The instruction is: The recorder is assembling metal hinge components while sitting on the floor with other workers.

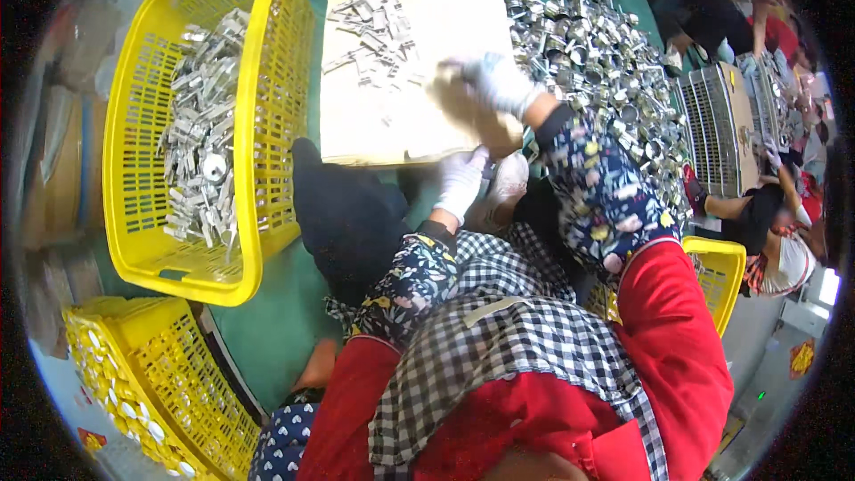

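My right hand (pixel 503 85), in a white glove, is closed on a tan, motion-blurred object (pixel 476 116) above the right part of a pale board (pixel 445 0); its kind cannot be made out. My left hand (pixel 461 185), also gloved, is at the board's near edge, just below the tan object. Its fingers are drawn together, and whatever they hold is hidden. Small flat metal pieces (pixel 374 36) lie scattered on the board's left half. Right of the board spreads a large heap of shiny metal cup-shaped parts with stems (pixel 583 36).
At the left stands a yellow plastic basket (pixel 258 125) with many metal strips (pixel 200 116). Another yellow basket (pixel 200 392) with white round pieces is at the lower left, and a third (pixel 726 272) by my right elbow. Grey crates (pixel 708 129) and other people are at the right.
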Demonstrator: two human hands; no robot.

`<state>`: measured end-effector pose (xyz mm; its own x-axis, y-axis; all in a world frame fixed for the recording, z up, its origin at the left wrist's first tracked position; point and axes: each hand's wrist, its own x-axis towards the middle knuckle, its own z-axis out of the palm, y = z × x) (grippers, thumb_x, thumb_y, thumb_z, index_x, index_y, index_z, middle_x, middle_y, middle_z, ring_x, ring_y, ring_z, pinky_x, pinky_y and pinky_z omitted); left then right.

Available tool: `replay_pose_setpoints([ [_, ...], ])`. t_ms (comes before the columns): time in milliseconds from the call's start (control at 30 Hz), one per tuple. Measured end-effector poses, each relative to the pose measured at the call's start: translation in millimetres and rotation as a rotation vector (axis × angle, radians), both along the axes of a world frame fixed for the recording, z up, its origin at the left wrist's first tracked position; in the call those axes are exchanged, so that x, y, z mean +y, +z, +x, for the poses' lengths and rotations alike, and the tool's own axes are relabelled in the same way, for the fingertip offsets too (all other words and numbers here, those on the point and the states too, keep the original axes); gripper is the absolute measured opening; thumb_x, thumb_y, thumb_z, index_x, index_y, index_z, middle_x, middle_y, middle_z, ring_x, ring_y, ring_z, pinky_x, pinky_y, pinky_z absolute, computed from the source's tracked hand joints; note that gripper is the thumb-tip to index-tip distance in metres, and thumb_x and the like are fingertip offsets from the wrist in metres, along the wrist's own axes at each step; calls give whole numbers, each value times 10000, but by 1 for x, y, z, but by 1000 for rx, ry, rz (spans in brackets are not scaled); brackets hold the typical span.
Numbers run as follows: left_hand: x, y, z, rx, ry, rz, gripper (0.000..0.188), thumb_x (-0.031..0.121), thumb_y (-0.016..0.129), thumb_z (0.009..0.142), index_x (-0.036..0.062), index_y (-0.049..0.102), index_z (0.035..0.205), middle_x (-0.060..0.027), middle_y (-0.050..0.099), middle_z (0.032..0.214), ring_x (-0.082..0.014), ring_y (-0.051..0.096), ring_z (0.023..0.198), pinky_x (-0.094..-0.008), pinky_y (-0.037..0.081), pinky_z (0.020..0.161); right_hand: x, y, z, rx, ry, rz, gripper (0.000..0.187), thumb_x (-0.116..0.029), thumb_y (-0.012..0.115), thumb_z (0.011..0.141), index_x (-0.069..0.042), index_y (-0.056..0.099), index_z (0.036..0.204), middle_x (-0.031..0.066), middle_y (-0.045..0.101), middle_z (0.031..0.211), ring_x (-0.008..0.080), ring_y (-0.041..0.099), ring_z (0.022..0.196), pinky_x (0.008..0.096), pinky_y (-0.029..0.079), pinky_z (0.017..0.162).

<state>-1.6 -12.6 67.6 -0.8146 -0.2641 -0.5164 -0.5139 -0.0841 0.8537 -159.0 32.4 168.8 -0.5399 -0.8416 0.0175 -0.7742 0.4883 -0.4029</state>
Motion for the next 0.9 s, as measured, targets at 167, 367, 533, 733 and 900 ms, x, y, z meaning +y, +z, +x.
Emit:
replay_pose_setpoints([
  [167,-7,-52,-14,291,-197,-269,366,295,547,836,-1,540,1052,-89,609,963,-206,572,850,-345,459,761,-7,6,50,27,394,70,260,-255,640,719,-114,618,936,119,584,947,306,560,872,404,454,780],
  [367,-6,-61,-13,348,-209,-259,340,273,537,840,28,540,1076,-73,599,926,-185,571,793,-312,467,722,-39,8,75,7,299,213,146,-198,620,720,-88,661,807,99,631,693,268,629,680,355,495,646],
  [533,-10,-59,-10,317,-220,-264,303,260,524,844,43,563,1051,-71,606,833,-170,581,698,-285,476,652,-59,-13,97,83,174,286,156,-171,585,729,-66,647,827,97,628,678,258,634,678,361,492,624],
  [733,-3,27,-3,152,-25,64,291,268,551,828,12,621,948,-65,629,696,-143,578,515,-265,464,506,46,26,48,-238,-310,-398,348,-226,546,872,1,527,1135,98,622,865,179,609,805,289,505,712],
  [900,-1,22,-1,5,117,277,288,234,603,844,-43,597,920,-118,639,798,-166,613,612,-247,479,492,97,-30,22,-1191,-778,-1020,283,-129,486,889,-11,508,1145,102,565,983,212,605,835,304,539,716],
])
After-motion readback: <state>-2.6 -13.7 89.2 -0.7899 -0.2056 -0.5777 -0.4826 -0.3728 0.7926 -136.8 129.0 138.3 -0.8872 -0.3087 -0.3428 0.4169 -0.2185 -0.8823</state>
